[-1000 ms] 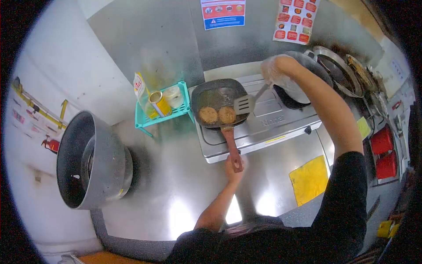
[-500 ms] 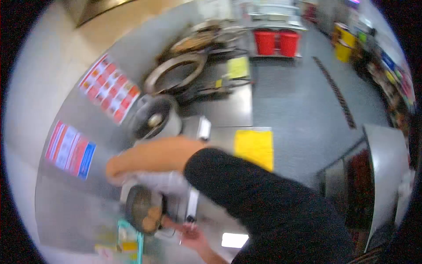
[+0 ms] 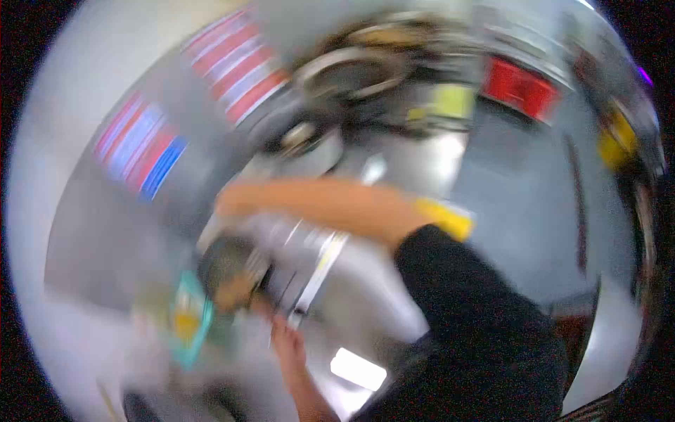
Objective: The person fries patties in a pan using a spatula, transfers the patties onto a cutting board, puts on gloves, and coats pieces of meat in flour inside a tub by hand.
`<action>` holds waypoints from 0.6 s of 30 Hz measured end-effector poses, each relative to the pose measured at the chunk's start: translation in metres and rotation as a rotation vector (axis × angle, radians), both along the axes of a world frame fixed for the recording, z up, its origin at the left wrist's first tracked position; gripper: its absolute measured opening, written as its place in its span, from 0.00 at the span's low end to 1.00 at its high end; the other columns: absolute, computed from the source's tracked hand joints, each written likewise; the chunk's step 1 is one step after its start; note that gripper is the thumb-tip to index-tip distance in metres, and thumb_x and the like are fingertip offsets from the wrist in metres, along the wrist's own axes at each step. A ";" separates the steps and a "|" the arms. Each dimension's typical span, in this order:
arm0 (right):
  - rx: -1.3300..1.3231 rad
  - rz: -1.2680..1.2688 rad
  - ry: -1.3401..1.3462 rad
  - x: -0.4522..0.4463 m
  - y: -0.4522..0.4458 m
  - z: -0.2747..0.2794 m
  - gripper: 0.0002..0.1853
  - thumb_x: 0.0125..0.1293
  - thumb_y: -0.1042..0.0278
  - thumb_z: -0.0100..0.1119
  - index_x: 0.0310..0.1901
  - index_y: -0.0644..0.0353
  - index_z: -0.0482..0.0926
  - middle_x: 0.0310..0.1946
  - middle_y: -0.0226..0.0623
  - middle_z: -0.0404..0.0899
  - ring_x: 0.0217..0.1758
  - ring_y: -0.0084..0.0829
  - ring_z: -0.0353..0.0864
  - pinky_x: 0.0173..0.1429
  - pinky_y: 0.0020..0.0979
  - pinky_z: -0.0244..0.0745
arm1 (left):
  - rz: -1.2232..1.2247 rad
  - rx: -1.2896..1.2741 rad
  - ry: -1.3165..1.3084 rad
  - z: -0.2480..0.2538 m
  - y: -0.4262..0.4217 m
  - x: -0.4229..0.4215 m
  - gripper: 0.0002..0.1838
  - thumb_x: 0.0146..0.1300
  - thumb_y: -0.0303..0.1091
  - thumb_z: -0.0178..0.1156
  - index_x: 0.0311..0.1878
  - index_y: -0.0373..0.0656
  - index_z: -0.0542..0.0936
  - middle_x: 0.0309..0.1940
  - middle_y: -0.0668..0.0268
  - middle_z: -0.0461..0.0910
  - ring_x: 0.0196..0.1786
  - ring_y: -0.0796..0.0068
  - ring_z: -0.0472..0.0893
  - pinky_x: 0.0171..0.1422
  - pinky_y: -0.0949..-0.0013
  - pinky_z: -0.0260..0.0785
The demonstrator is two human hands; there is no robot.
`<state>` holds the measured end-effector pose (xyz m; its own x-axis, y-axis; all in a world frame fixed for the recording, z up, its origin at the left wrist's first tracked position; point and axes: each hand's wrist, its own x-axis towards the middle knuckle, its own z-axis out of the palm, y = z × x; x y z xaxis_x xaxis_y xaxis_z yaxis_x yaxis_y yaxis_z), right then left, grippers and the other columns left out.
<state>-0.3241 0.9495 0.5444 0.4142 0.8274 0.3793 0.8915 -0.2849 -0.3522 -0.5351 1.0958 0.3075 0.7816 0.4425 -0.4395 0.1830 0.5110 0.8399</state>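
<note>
My right arm stretches left across the work area from a black sleeve. My right hand (image 3: 229,202) is smeared and its fingers are hidden, beyond a dark round pan (image 3: 221,264). Brown pieces of food (image 3: 235,290) lie in the near part of the pan. Lower in the view, my left hand (image 3: 287,341) reaches up to the pan's near edge. Blur hides whether its fingers grip anything there. A metal appliance (image 3: 309,281) with a pale front strip is just right of the pan.
A teal-edged tray (image 3: 204,316) with something yellow in it sits left of my left hand. Beyond my right arm are a large pot (image 3: 327,153) and a wide round pan (image 3: 309,77). Red bins (image 3: 520,88) stand at the back; printed sheets (image 3: 235,63) hang on the wall.
My view has swung, so the surroundings shift right and upward in the picture. My right arm still extends beyond the pan, and my left hand stays beside the pan's near edge.
</note>
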 end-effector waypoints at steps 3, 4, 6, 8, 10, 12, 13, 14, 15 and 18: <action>-0.886 0.206 -0.193 0.152 0.094 -0.105 0.14 0.59 0.58 0.50 0.36 0.57 0.82 0.34 0.41 0.82 0.37 0.36 0.80 0.43 0.45 0.73 | 0.025 -0.134 0.085 0.020 -0.010 -0.009 0.11 0.63 0.40 0.61 0.31 0.51 0.68 0.16 0.81 0.59 0.15 0.89 0.58 0.14 0.82 0.47; -1.019 -0.004 -0.156 0.089 0.066 -0.035 0.14 0.59 0.60 0.49 0.37 0.56 0.82 0.35 0.42 0.82 0.37 0.38 0.80 0.42 0.44 0.73 | -0.002 -0.144 0.066 0.024 -0.009 -0.009 0.13 0.63 0.40 0.60 0.31 0.51 0.66 0.16 0.80 0.58 0.14 0.89 0.57 0.14 0.81 0.46; -0.824 0.102 -0.200 0.093 0.048 -0.041 0.14 0.58 0.59 0.50 0.36 0.58 0.82 0.36 0.46 0.81 0.38 0.41 0.80 0.42 0.43 0.73 | 0.010 -0.147 0.043 0.026 -0.013 -0.021 0.14 0.63 0.40 0.60 0.32 0.51 0.63 0.16 0.80 0.58 0.14 0.89 0.56 0.14 0.79 0.46; -0.667 0.222 -0.178 0.082 0.026 -0.032 0.16 0.58 0.55 0.50 0.34 0.57 0.83 0.35 0.47 0.82 0.36 0.43 0.80 0.44 0.44 0.73 | -0.072 -0.155 0.073 0.025 -0.021 -0.032 0.15 0.62 0.40 0.61 0.32 0.51 0.63 0.16 0.79 0.57 0.13 0.89 0.55 0.13 0.79 0.45; -0.684 0.127 -0.103 0.076 0.009 -0.031 0.15 0.58 0.58 0.50 0.32 0.61 0.82 0.31 0.49 0.81 0.35 0.44 0.80 0.41 0.43 0.73 | -0.076 -0.149 0.074 0.031 -0.030 -0.041 0.15 0.62 0.40 0.61 0.31 0.51 0.62 0.16 0.79 0.58 0.13 0.89 0.56 0.13 0.79 0.45; -0.829 0.269 -0.384 0.071 -0.009 -0.026 0.15 0.57 0.63 0.51 0.27 0.66 0.82 0.25 0.52 0.80 0.30 0.47 0.80 0.37 0.43 0.73 | -0.120 -0.172 0.077 0.038 -0.042 -0.054 0.15 0.61 0.39 0.61 0.31 0.51 0.63 0.16 0.79 0.58 0.13 0.89 0.56 0.13 0.80 0.44; -0.827 0.266 -0.381 0.061 -0.014 -0.022 0.15 0.57 0.63 0.51 0.27 0.66 0.82 0.25 0.52 0.80 0.30 0.47 0.80 0.37 0.43 0.73 | -0.124 -0.170 0.079 0.040 -0.043 -0.061 0.15 0.61 0.39 0.61 0.31 0.51 0.63 0.16 0.79 0.58 0.13 0.89 0.56 0.13 0.80 0.44; -0.813 0.210 -0.331 0.043 -0.027 -0.009 0.14 0.56 0.64 0.51 0.28 0.65 0.82 0.26 0.52 0.80 0.30 0.47 0.80 0.37 0.42 0.74 | -0.140 -0.152 0.075 0.047 -0.049 -0.067 0.14 0.62 0.38 0.61 0.31 0.50 0.63 0.16 0.79 0.58 0.13 0.89 0.56 0.13 0.80 0.44; -0.799 0.140 -0.288 0.028 -0.045 0.004 0.13 0.56 0.65 0.50 0.28 0.64 0.83 0.27 0.52 0.80 0.30 0.47 0.80 0.37 0.42 0.74 | -0.168 -0.134 0.059 0.054 -0.058 -0.068 0.14 0.62 0.38 0.61 0.32 0.50 0.64 0.16 0.78 0.58 0.13 0.89 0.56 0.13 0.80 0.44; -0.688 -0.106 -0.325 -0.021 -0.107 0.020 0.13 0.57 0.66 0.49 0.28 0.63 0.83 0.26 0.52 0.80 0.31 0.46 0.81 0.37 0.41 0.75 | -0.161 -0.135 0.138 0.071 -0.091 -0.081 0.12 0.62 0.36 0.61 0.34 0.49 0.66 0.16 0.78 0.58 0.13 0.89 0.56 0.13 0.79 0.44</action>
<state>-0.3451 0.8424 0.5648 0.4598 0.8834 -0.0902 0.8758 -0.4344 0.2105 -0.6165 1.0047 0.3788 0.7657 0.2468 -0.5940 0.3798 0.5718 0.7272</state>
